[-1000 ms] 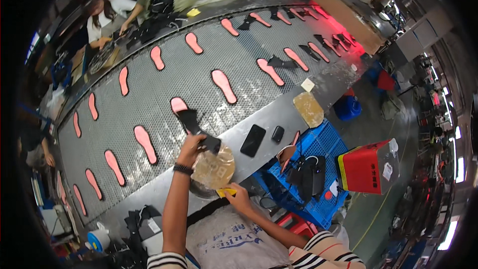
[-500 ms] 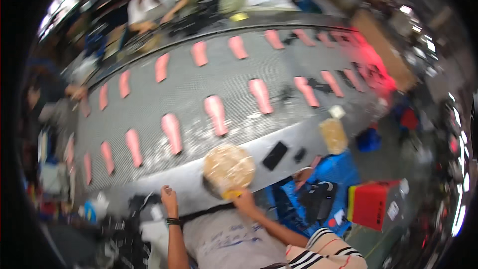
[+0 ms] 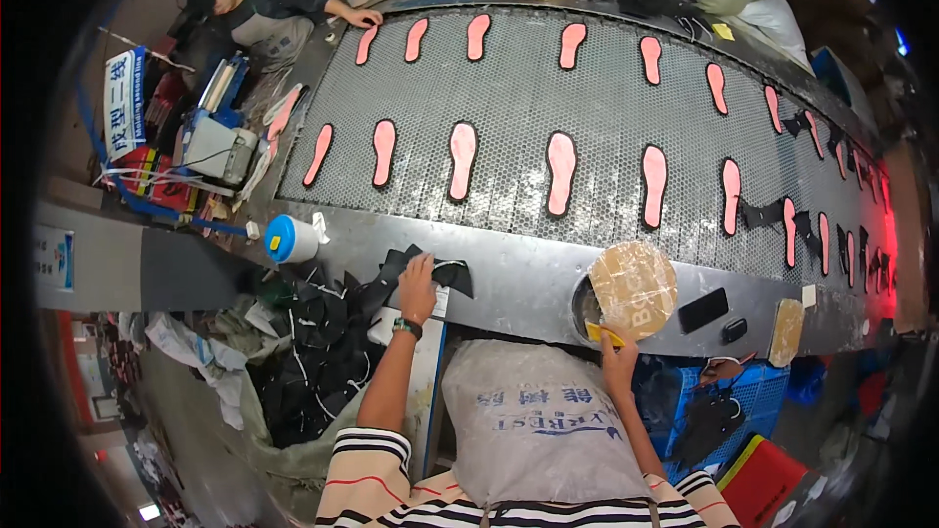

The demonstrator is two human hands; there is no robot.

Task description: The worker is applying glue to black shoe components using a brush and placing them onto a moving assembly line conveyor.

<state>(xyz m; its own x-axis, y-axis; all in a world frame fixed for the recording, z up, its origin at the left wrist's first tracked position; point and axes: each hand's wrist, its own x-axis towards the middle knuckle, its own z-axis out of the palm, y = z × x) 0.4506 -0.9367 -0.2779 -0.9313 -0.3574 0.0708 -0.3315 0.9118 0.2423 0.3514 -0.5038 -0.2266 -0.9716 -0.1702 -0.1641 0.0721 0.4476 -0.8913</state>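
Note:
My left hand (image 3: 418, 290) is at the near table edge, fingers closed on a black shoe upper (image 3: 455, 277) with a pale lace. More black uppers (image 3: 318, 332) are heaped in a sack below it. My right hand (image 3: 618, 364) grips a yellow-handled tool (image 3: 607, 335); its working end is hidden. The tool is at the rim of a round metal pan (image 3: 584, 309), partly covered by a round cardboard disc (image 3: 636, 286) under clear film. Pink insoles with black rims, one of them nearest the pan (image 3: 654, 186), lie in two rows on the mesh conveyor (image 3: 509, 88).
A blue-lidded white tub (image 3: 291, 239) stands at the left on the metal ledge. Right of the pan are a black phone (image 3: 703, 309) and a small black case (image 3: 734, 331). A blue crate (image 3: 753, 401) is below. A co-worker's hand (image 3: 364, 19) touches a far-left insole.
The view has swung left and sharpened. My left hand has gone from the table edge to the black uppers. My right hand keeps the yellow tool by the pan.

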